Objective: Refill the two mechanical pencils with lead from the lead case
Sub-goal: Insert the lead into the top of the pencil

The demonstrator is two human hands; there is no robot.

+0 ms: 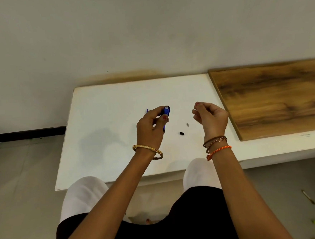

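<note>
The person's left hand (151,127) holds a blue plastic mechanical pencil (166,115) roughly upright above the white table (115,107), its open top end turned toward the camera; the fingers (164,117) are wrapped around the barrel, thumb pressing its side. A second sliver of blue (147,110) shows behind that hand, but what it belongs to cannot be told.

The right hand (209,116) hovers just beside and apart from the pencil, its fingertips (196,105) drawn together as if pinching something thin. No lead can be made out between them, so whether they hold any cannot be told.

On the table between the hands lie a small black cap-like piece (181,133) and a tiny grey cylindrical piece (187,124), probably the pencil's removed cap and eraser. No lead case can be picked out.

The step in hand looks like loading the first pencil. The next move would call for steadying the barrel and bringing the right fingertips over its narrow opening.
</note>
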